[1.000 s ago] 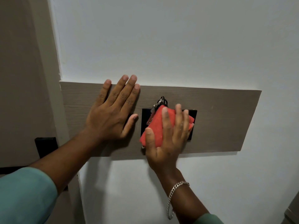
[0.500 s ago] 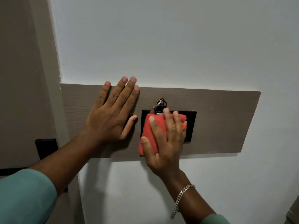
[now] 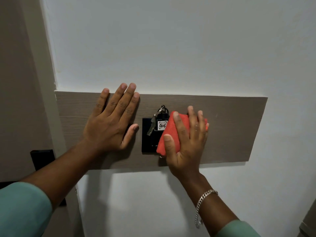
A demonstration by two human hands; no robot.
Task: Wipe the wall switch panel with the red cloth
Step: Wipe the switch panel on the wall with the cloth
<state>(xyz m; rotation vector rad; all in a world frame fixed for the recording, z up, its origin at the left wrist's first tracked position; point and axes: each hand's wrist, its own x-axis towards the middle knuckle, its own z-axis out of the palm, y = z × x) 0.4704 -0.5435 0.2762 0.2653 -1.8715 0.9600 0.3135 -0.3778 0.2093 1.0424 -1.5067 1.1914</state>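
Observation:
A black switch panel (image 3: 148, 142) is set in a wood-grain board (image 3: 230, 130) on a white wall. A key and a tag marked 406 (image 3: 162, 125) hang from the panel's top. My right hand (image 3: 186, 144) presses a folded red cloth (image 3: 168, 134) flat against the panel's right part, which it hides. My left hand (image 3: 111, 122) lies flat on the board just left of the panel, fingers spread, holding nothing.
A beige door frame (image 3: 56, 134) runs down the left, with a black fitting (image 3: 42, 159) beside it. White wall (image 3: 171, 48) surrounds the board. A grey edge (image 3: 309, 224) shows at the bottom right corner.
My right hand has slid the red cloth to the right across the panel, uncovering the key, the tag and the panel's left half. My left hand has stayed in place.

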